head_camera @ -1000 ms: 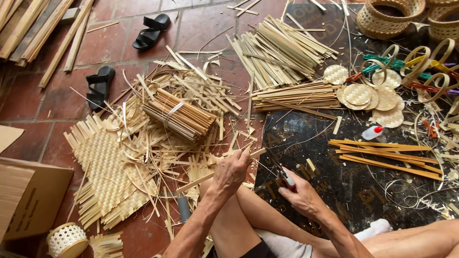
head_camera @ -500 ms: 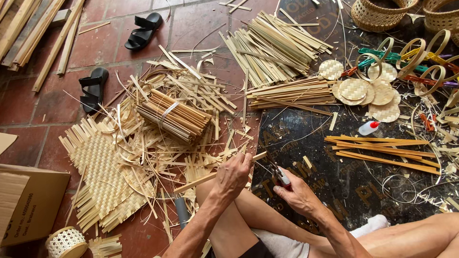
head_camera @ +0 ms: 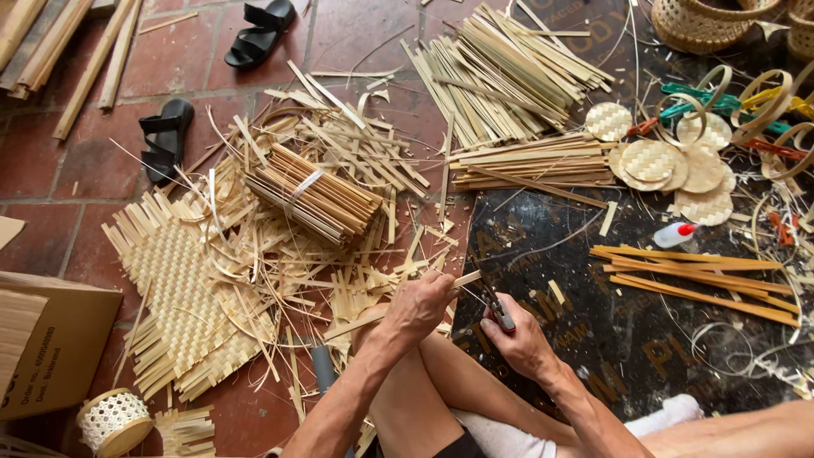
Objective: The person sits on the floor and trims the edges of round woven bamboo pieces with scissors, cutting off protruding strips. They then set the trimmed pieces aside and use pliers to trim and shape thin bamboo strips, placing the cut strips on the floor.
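1. Head view: the left hand [head_camera: 420, 305] has its fingers curled tight around a pale bamboo strip [head_camera: 465, 279], which pokes out toward the right, just over the edge of the dark mat [head_camera: 627, 339].
2. The right hand [head_camera: 519, 341] is closed around a small knife [head_camera: 500, 312], its blade meeting the strip between both hands.
3. Left of the hands lies a tied bundle of bamboo sticks [head_camera: 314, 193] on loose shavings, beside a flat woven mat [head_camera: 182, 297].
4. On the dark mat lie orange-brown strips [head_camera: 695, 273], a small glue bottle [head_camera: 676, 235] and round woven discs [head_camera: 649, 161].
5. 2 black sandals [head_camera: 167, 136] sit on the red tiles.
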